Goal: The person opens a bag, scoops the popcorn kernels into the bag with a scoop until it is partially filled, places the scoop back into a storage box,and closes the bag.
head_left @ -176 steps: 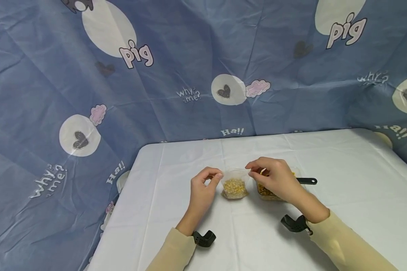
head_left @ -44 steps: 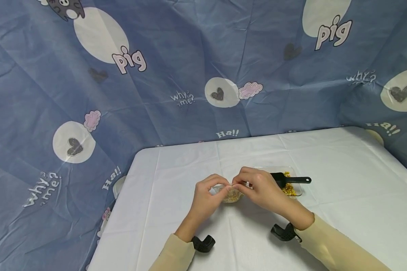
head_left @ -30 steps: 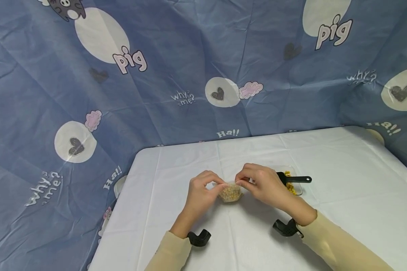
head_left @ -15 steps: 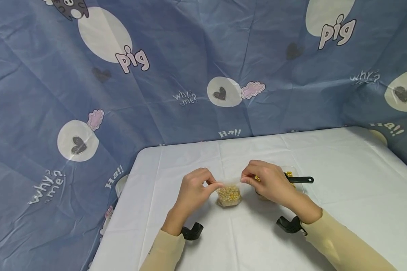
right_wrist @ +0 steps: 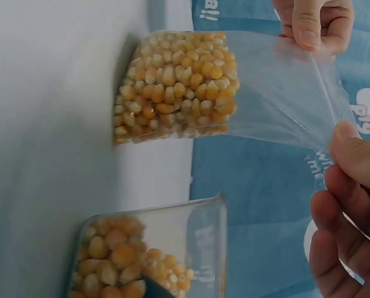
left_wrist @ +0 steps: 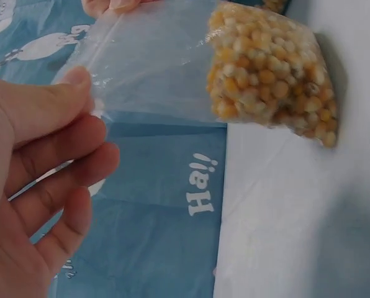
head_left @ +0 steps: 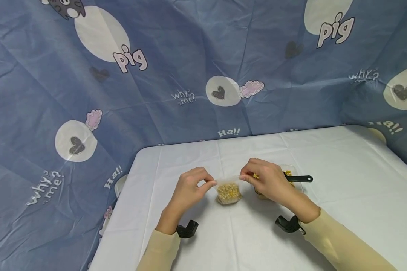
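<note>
A clear zip bag [head_left: 229,192] partly filled with yellow corn kernels [left_wrist: 269,71] stands upright on the white table. My left hand [head_left: 192,188] pinches its top left corner between thumb and forefinger; the other fingers are loosely curled, as the left wrist view shows. At the opposite top corner, my right hand [head_left: 267,179] pinches the plastic the same way. Between the two hands the bag's upper edge is stretched flat, with the zip strip [right_wrist: 324,90] near it. Whether the zip is sealed along its whole length I cannot tell.
Right of the bag, partly behind my right hand, a clear rectangular container [right_wrist: 219,248] holds more corn kernels. A black scoop [head_left: 300,178] lies in it, handle jutting right over the rim. Patterned blue cloth [head_left: 176,75] hangs behind the white table [head_left: 352,169].
Earlier my hands met at the middle of the bag's top; they have since moved apart to its two corners. The bag now shows fully between them, its top edge pulled taut.
</note>
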Tool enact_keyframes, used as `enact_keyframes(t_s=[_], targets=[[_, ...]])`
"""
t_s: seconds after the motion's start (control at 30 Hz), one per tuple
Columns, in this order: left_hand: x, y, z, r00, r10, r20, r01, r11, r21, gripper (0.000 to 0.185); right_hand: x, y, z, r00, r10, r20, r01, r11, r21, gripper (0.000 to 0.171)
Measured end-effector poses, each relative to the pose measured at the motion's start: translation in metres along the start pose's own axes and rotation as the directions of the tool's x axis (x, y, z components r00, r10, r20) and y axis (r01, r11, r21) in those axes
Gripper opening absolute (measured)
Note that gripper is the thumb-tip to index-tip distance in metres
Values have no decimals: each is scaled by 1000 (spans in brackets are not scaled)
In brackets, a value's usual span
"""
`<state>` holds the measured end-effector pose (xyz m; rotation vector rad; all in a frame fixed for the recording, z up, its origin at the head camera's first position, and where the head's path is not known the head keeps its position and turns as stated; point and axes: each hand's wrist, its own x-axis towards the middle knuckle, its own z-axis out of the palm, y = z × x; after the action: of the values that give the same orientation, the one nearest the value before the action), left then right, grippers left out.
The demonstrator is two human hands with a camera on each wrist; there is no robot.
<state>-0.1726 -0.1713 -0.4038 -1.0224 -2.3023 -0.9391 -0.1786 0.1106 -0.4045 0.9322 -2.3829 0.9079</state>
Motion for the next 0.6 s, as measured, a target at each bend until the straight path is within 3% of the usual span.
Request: enact_keyframes(t_s=[0.17,0.6], targets=[[-3,-2,0,997,-69,34,70,997,-43,4,-1,1,1,998,50,46,-51,998,30,8],[-4,0,8,992,-118,49,120,992,-41,12,4,-1,-1,996,68,53,-73,991,116,6]])
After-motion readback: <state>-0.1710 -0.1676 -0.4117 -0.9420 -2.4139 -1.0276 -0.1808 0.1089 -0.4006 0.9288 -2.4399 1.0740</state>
